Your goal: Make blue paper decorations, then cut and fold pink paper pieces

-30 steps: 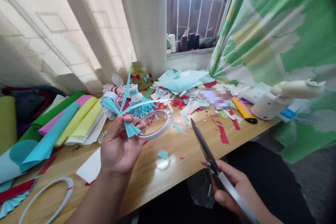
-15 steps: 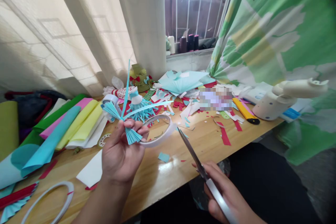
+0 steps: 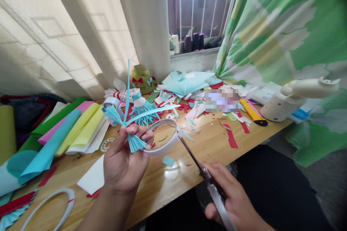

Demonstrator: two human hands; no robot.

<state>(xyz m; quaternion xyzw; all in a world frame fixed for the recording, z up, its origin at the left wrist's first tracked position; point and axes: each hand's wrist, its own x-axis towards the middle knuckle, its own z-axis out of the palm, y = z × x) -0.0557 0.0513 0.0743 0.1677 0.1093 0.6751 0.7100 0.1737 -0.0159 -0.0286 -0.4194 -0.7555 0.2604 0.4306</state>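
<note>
My left hand point(image 3: 122, 169) pinches a pleated light-blue paper bow point(image 3: 136, 143) at its narrow middle. The bow's two fans spread to either side of the fingers. From its centre one thin paper strip stands upright and another stretches right. Beside my left fingertips is a wide white roll of tape point(image 3: 164, 148); whether the fingers touch it I cannot tell. My right hand point(image 3: 230, 191) grips scissors point(image 3: 193, 159), blades together and pointing up-left near the roll's right rim. Behind the bow stands a blue fringed paper tassel point(image 3: 145, 112).
Rolled coloured papers point(image 3: 84, 126) lie at the left. A thin tape ring point(image 3: 71, 202) rests at the near left. Paper scraps, light-blue sheets point(image 3: 187, 83) and a yellow utility knife point(image 3: 252, 112) cover the far side. A white lamp-like object point(image 3: 280, 108) stands at the right edge.
My right hand has turned slightly and the scissors have shifted a little left and down. The bow stays in my left hand. The view has moved slightly.
</note>
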